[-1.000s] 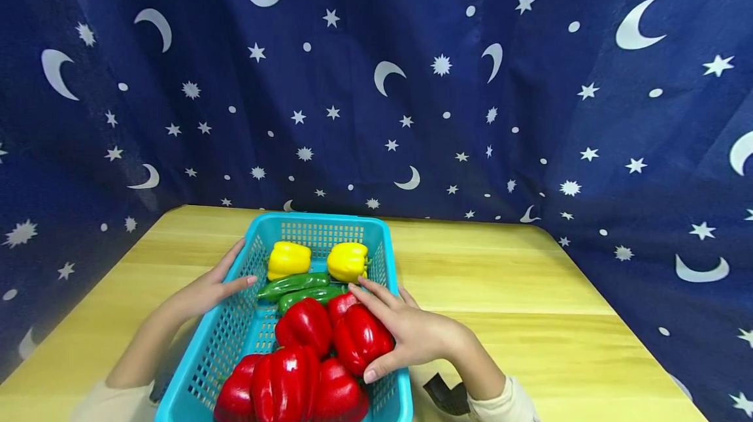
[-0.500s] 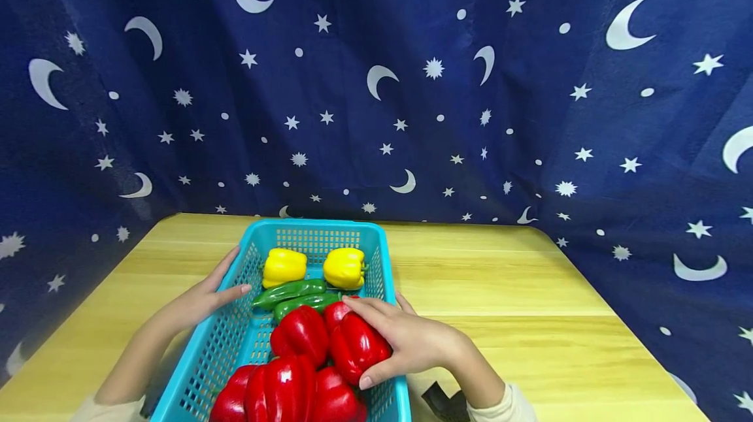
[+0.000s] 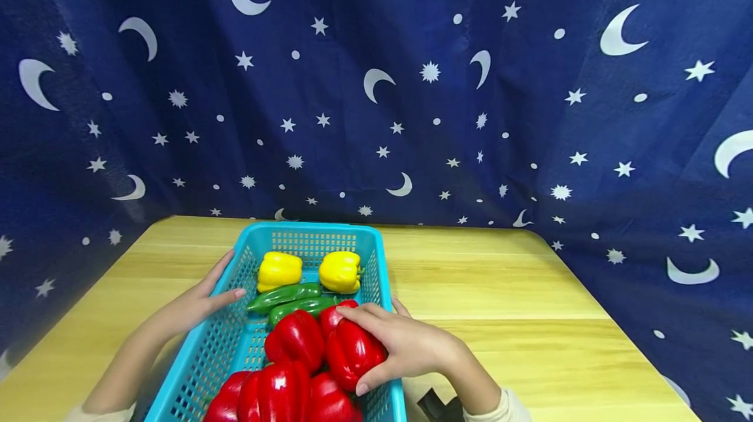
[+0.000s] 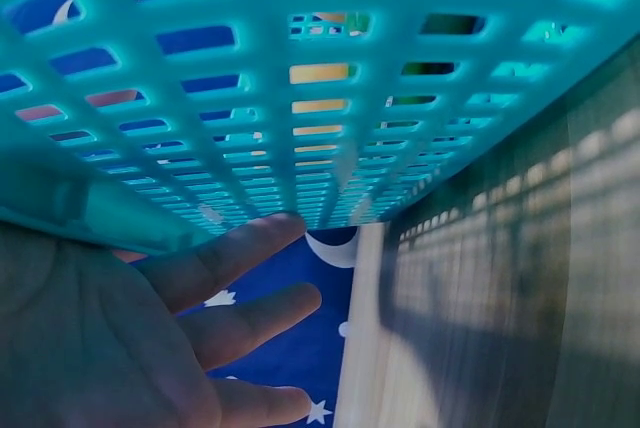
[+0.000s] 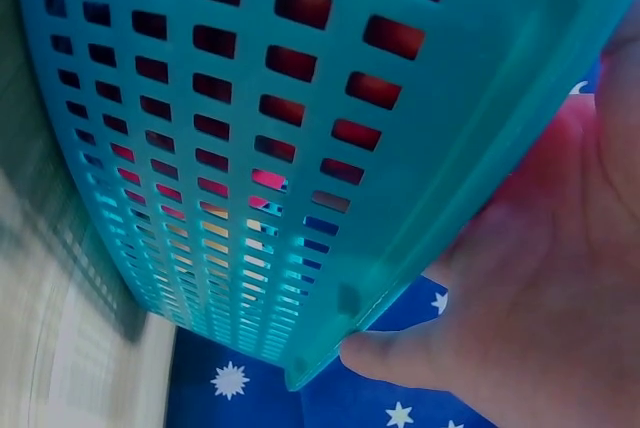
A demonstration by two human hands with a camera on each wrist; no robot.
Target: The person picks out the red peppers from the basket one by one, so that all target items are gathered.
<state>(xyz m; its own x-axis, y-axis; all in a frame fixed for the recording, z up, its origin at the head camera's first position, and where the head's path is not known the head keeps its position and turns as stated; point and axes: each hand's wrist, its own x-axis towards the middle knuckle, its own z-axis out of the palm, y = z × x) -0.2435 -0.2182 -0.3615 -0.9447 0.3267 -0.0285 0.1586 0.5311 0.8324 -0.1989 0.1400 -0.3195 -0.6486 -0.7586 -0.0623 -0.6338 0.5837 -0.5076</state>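
Note:
In the head view a blue plastic basket [image 3: 385,291] holds several red bell peppers [image 3: 296,342], two yellow bell peppers [image 3: 279,270] and two long green peppers [image 3: 302,308]. My right hand [image 3: 414,345] grips the red bell pepper [image 3: 353,353] at the basket's right side, thumb in front and fingers over the far side. At the left rim, my left hand [image 3: 194,306] has its thumb over the edge. Its fingers stretch along the outside of the basket's slotted wall [image 4: 320,73] in the left wrist view. The right wrist view shows the right hand [image 5: 540,298] above the rim.
The basket stands on a wooden table [image 3: 488,317]. Behind the table hangs a dark blue curtain [image 3: 329,82] with moons and stars. A black strap [image 3: 438,404] is by my right wrist.
My right hand's spread fingers have come down and closed around the red bell pepper. The left hand stays at the left rim. The whole head view has shifted slightly.

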